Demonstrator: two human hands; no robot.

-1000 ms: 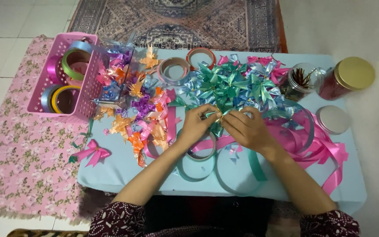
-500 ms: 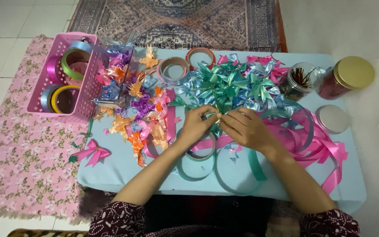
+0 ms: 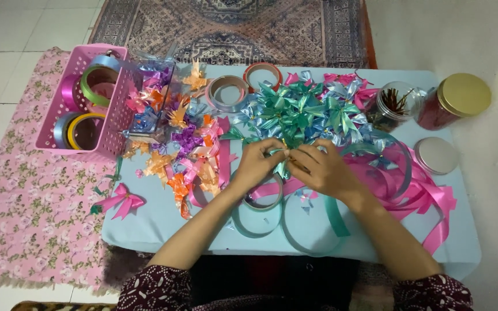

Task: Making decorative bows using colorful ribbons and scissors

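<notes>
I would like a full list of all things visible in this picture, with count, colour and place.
table: one, light blue, centre
teal ribbon piece: one, pinched between both hands
green-blue bows: a heap, behind the hands
mixed bows: a heap, orange, purple, pink, left on table
basket: one, pink, left, holding ribbon rolls
pink bow: one, left table edge
loose ribbon: pink and teal loops, right and front
jars: two, one gold-lidded, far right
silver lid: one, right
left hand: on the piece
right hand: on the piece
</notes>
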